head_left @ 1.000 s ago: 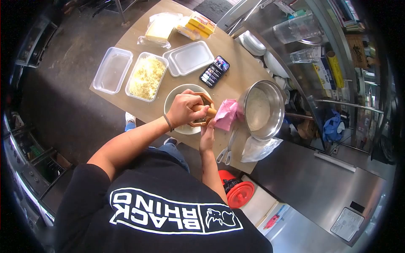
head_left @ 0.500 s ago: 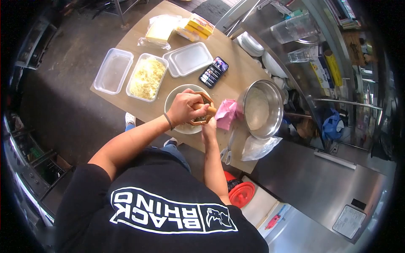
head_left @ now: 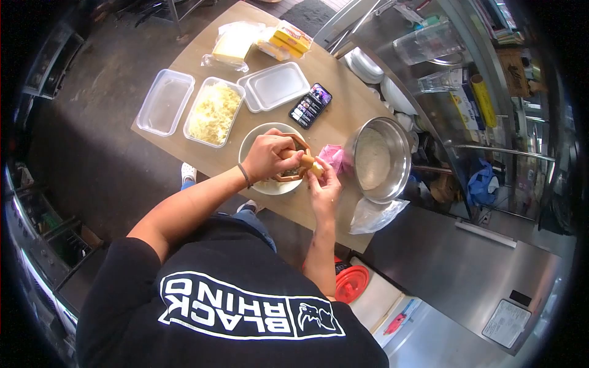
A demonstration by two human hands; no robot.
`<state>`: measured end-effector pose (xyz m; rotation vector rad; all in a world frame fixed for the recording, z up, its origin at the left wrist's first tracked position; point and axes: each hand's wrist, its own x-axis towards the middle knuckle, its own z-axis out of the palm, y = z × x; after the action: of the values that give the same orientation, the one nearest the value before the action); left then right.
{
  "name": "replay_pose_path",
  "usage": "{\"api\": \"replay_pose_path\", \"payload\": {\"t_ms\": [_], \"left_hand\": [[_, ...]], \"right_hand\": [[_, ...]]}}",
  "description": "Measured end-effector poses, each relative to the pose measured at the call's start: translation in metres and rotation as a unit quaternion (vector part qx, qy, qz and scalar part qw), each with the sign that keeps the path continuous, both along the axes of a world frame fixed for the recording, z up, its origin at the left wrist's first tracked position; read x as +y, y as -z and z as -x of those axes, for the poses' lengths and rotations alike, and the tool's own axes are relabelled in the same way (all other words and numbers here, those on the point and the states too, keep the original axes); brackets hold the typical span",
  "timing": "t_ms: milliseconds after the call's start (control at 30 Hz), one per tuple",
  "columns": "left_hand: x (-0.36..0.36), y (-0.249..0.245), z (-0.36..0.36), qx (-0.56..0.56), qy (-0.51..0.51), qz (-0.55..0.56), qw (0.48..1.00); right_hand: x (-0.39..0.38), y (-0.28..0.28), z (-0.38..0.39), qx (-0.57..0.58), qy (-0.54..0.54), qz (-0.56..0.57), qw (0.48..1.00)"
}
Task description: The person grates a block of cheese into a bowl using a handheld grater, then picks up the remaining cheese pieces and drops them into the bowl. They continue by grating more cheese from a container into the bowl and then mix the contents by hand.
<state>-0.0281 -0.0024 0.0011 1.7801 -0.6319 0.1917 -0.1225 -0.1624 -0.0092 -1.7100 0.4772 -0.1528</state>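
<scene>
My left hand (head_left: 270, 158) is closed around the light wooden handle of a tool with an angular wooden frame (head_left: 288, 178). The tool rests over a white bowl (head_left: 246, 149); most of the bowl's inside is hidden by hand and frame. At the tool's right end, my right hand (head_left: 324, 184) pinches a small pale yellow piece (head_left: 318, 167) between thumb and fingers, its kind unclear. Just beyond those fingers lies a crumpled pink cloth (head_left: 335, 157).
Left of the bowl are a tub of shredded cheese (head_left: 216, 113) and an empty clear tub (head_left: 164, 104). Behind lie lids (head_left: 279, 86), a phone (head_left: 311, 105), a wrapped yellow block (head_left: 233, 46) and yellow boxes (head_left: 291, 40). Rightward stand a steel bowl of flour (head_left: 375, 161) and a plastic bag (head_left: 378, 216).
My right hand has swung up and outward, and its fingers and the yellow piece now show. The pink cloth appears more bunched. The scissors are now hidden behind my right arm. The left hand stays put.
</scene>
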Motion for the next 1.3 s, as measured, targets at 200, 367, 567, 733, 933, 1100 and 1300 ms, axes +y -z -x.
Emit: {"api": "replay_pose_path", "payload": {"t_ms": [200,367,567,733,933,1100,1300], "left_hand": [[-0.001,0.003,0.0,-0.007,-0.006,0.001,1.0],[-0.002,0.002,0.002,-0.007,-0.006,0.007,1.0],[-0.002,0.006,0.001,-0.009,-0.008,-0.006,1.0],[-0.001,0.006,0.002,0.006,0.001,-0.007,1.0],[-0.001,0.007,0.0,-0.005,0.003,0.002,1.0],[0.001,0.006,0.0,0.003,0.008,-0.01,1.0],[-0.002,0.003,0.0,-0.005,-0.002,0.005,1.0]], "right_hand": [[0.042,0.01,0.001,-0.095,0.072,-0.044,0.992],[0.053,0.039,0.019,-0.141,0.037,-0.096,0.985],[0.051,0.038,0.021,-0.073,0.003,-0.042,0.996],[0.047,0.052,0.023,-0.029,0.001,-0.035,0.999],[0.012,0.094,0.017,-0.036,0.028,-0.213,0.976],[0.016,0.061,0.008,-0.052,0.049,-0.105,0.992],[0.031,0.053,0.019,-0.063,0.052,-0.17,0.982]]}}
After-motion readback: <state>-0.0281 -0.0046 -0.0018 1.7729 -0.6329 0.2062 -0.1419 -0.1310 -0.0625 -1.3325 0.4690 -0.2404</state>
